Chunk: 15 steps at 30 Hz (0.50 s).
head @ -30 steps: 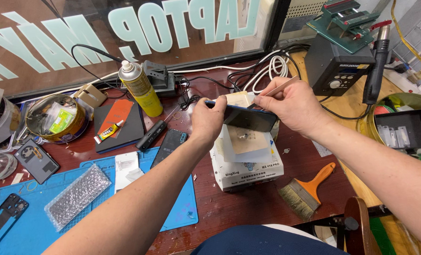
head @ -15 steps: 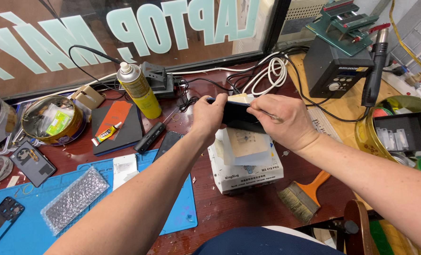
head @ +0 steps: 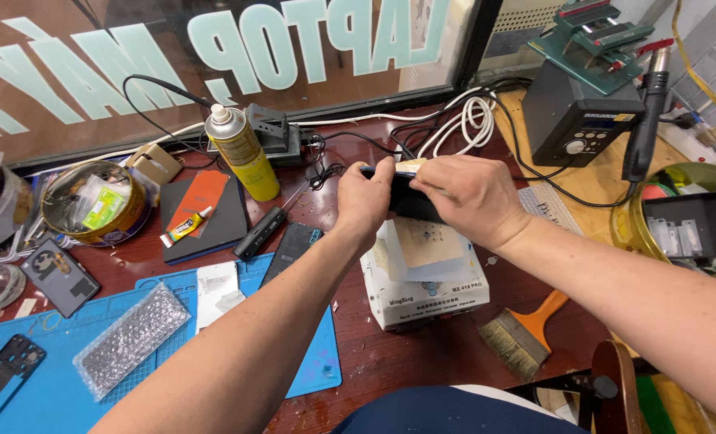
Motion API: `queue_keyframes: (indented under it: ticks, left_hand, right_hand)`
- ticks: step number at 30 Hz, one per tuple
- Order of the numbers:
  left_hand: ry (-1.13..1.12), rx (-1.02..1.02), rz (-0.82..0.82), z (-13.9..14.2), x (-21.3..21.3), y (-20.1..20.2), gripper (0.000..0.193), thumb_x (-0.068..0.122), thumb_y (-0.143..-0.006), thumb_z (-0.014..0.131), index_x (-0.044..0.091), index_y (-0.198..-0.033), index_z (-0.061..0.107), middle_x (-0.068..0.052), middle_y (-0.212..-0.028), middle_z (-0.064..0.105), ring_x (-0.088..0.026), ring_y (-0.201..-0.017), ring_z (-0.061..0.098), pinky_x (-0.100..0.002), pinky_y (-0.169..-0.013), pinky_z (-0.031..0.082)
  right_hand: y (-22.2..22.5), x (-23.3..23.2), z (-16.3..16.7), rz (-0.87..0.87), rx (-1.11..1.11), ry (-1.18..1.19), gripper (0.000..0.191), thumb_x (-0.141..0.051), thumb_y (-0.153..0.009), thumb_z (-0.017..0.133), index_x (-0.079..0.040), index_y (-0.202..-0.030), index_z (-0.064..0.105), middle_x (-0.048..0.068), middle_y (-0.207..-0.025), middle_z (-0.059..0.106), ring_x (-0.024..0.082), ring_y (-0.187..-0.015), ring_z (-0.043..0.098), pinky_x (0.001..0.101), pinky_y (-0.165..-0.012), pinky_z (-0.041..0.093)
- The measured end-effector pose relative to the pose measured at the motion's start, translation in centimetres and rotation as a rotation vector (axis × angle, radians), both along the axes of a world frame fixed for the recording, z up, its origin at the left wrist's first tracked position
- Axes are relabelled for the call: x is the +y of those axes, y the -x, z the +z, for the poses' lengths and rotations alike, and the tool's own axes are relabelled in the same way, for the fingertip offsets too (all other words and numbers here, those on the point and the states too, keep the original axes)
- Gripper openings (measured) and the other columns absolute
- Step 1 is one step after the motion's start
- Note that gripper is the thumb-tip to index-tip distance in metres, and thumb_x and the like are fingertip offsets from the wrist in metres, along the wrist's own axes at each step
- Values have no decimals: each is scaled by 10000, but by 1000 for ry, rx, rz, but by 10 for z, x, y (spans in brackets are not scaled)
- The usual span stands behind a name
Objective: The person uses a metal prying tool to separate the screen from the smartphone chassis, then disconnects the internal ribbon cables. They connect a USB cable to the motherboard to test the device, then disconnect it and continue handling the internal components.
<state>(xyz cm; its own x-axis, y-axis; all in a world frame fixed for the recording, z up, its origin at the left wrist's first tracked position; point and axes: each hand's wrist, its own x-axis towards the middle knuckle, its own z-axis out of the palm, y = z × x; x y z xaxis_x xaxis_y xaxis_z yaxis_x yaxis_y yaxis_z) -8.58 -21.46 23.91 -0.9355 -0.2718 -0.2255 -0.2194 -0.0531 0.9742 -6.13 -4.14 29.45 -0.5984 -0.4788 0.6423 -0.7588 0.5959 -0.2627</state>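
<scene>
Both of my hands hold a dark phone [head: 410, 201] above a white box [head: 430, 289] at the middle of the bench. My left hand [head: 364, 205] grips the phone's left end with the thumb on top. My right hand [head: 462, 197] covers its right part, fingers closed over the top edge, where a small pale strip [head: 410, 165] shows. Most of the phone is hidden by my fingers.
A yellow spray can [head: 241, 153] stands at the back left, with a black screwdriver [head: 265, 231] and a dark phone part [head: 294, 245] in front. A blue mat [head: 318, 362] holds bubble wrap [head: 133, 337]. A brush [head: 527, 333] lies right of the box; a black station [head: 579, 120] sits far right.
My right hand has come down from holding a thin tool above the phone and now lies closed over its right end. My left hand has stayed on the left end.
</scene>
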Motion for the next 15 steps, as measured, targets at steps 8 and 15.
queue_keyframes:
  ticks: [8, 15]
  left_hand:
    - [-111, 66, -155, -6, -20, -8, 486, 480, -901, 663, 10, -1018, 618, -97, -889, 675, -180, -727, 688, -340, -549, 614]
    - [-158, 138, -355, -13, -40, -11, 371, 321, -929, 707, -7, -1076, 615, -112, -1010, 715, -183, -882, 728, -322, -699, 664]
  right_hand:
    - [23, -18, 1, -65, -593, 338, 103, -117, -896, 768, -39, -860, 712, 19, -784, 720, 83, -709, 653, 266, -630, 525]
    - [21, -15, 4, 91, -753, 668, 108, -100, -952, 714, -51, -888, 641, 18, -851, 706, 71, -770, 676, 230, -694, 582]
